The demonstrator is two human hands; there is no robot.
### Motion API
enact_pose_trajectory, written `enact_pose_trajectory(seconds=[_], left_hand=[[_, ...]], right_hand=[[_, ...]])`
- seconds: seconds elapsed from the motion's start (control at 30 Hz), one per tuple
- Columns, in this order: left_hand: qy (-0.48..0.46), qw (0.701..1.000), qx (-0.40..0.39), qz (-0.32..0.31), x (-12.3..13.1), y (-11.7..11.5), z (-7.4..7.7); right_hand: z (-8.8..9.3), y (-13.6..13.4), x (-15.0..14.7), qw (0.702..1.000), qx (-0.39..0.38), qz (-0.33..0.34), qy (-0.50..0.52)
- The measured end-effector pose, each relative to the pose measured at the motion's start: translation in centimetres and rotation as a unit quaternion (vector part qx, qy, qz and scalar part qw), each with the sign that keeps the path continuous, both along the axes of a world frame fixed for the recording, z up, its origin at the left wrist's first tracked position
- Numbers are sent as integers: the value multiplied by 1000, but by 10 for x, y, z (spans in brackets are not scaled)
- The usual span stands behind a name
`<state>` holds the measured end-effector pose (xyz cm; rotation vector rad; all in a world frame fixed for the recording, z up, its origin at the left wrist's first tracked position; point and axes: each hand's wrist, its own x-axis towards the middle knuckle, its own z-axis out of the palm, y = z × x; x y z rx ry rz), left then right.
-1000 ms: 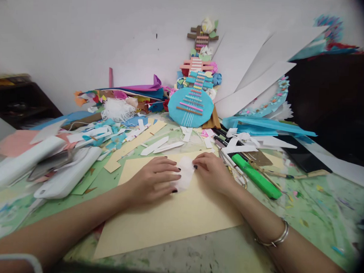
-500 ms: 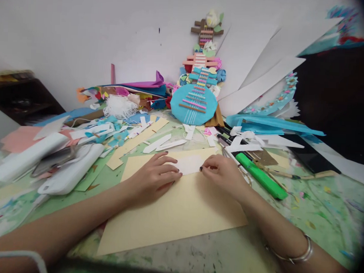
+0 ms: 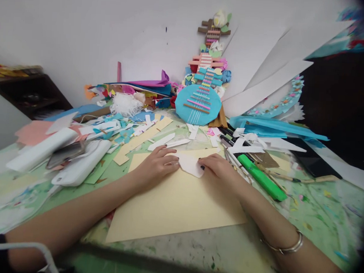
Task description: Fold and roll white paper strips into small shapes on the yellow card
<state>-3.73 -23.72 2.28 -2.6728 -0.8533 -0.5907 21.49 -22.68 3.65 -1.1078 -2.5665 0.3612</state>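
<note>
A small white paper piece point(image 3: 190, 164) lies on a large cream sheet point(image 3: 179, 204) in the middle of the table. My left hand point(image 3: 156, 166) rests on the sheet with its fingers curled against the left edge of the white piece. My right hand point(image 3: 218, 169) pinches the piece's right edge with its fingertips. A silver bangle point(image 3: 286, 245) sits on my right wrist.
A green marker point(image 3: 260, 177), pens and scissors lie right of my right hand. White foam blocks point(image 3: 78, 166) and paper scraps crowd the left. A blue paper lute model point(image 3: 198, 104) leans on the wall, with white boards point(image 3: 262, 89) and blue paper strips beside it.
The white piece has been turned and shifted between both hands on the cream sheet. The view has shifted slightly, so everything sits a little further right in the frame.
</note>
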Motion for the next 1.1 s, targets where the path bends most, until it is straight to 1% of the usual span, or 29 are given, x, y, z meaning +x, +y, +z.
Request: enact_pose_trajectory(seconds=[0.1,0.2,0.27,0.33,0.4,0.5,0.63,0.77,0.83,0.9,1.0,1.1], left_hand=[[-21,1000,-2,19,-2,3,-2],[-73,997,-22,8,-2,1,-2],[-104,992,-69,-24,1,-4,-1],[-105,983,-131,-74,5,-9,2],[-104,972,-174,-116,9,-14,4],[-95,965,-199,-145,14,-19,5],[-87,968,-186,-146,18,-21,5],[-88,969,-172,-151,21,-25,5],[-100,967,-174,-157,22,-26,4],[-133,962,-179,-156,23,-26,2],[-186,955,-195,-127,24,-26,1],[-205,951,-210,-100,23,-25,3]], right_hand=[[9,-8,0,1000,-23,3,9],[14,-16,0,997,-58,25,40],[14,-17,2,994,-88,44,56],[12,-16,4,990,-110,66,62],[8,-12,6,987,-116,89,60],[3,-8,6,986,-114,102,61],[-3,-8,1,987,-111,83,83],[-2,-10,-1,988,-102,75,91],[0,-12,0,986,-111,80,93],[2,-14,0,985,-118,85,97],[3,-18,-2,986,-107,87,96],[2,-20,-4,988,-85,88,99]])
